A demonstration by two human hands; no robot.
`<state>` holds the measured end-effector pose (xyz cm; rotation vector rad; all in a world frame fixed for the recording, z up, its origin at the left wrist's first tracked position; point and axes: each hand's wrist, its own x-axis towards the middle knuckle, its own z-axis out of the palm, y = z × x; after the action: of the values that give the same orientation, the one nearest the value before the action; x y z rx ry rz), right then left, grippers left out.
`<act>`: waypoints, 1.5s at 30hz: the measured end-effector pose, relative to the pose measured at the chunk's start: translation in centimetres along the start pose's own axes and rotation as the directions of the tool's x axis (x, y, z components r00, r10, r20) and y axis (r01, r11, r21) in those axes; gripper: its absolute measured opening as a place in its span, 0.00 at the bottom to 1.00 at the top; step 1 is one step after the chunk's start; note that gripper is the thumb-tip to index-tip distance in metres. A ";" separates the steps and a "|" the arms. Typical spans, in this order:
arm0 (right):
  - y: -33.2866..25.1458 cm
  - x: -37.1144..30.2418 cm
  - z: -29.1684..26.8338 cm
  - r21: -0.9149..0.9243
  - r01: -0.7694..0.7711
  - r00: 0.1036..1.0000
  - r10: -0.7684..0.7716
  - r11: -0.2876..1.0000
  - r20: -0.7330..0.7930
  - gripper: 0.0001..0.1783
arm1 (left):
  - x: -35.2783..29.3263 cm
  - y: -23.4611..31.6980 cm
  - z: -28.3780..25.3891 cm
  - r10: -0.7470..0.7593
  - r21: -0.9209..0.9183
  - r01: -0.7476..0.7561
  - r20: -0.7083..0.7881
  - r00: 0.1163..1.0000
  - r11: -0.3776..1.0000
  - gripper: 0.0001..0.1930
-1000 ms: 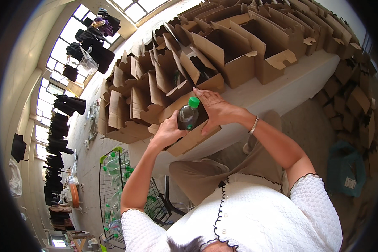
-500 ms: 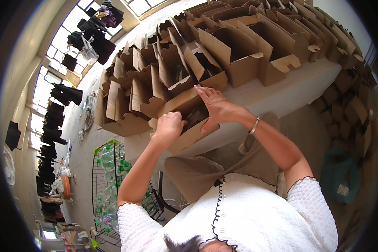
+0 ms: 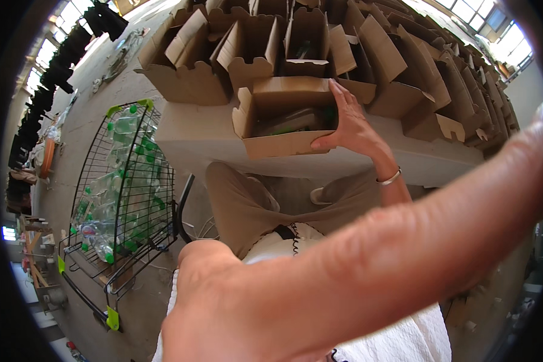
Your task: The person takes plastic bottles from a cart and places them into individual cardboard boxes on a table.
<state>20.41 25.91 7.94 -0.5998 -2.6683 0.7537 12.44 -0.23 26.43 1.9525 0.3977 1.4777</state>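
Note:
A cardboard box point(image 3: 286, 145) lies with its opening up at the near edge of a pale ledge point(image 3: 190, 130). Clear plastic bottles with some green point(image 3: 295, 122) show inside it. My right hand point(image 3: 357, 130) grips the box's right end, fingers over the far rim and thumb on the near side. Close to the camera, my left hand point(image 3: 295, 295) is raised, large and blurred, across the lower right. One of its fingers stretches to the upper right; the others are hidden. I see nothing in it.
Many open cardboard boxes point(image 3: 253, 39) stand in rows behind on the ledge. A black wire shopping cart point(image 3: 123, 175) with green corners, full of clear green-capped bottles point(image 3: 127, 125), stands at the left. Dark garments point(image 3: 54, 66) hang farther left.
My left hand has left the box and come up close to the camera. My right hand stays at the box's right end. The view has swung, bringing the cart fully into sight.

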 end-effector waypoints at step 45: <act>-4.2 2.2 -0.8 -0.307 0.306 0.862 -0.125 0.901 0.492 0.51 | -21.2 -16.1 -1.9 -0.371 -0.427 0.420 -0.904 -0.211 0.801 0.36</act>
<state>17.49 24.04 11.33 -0.1944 -3.2917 0.3427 6.16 -0.18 0.51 0.0658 1.5451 2.1085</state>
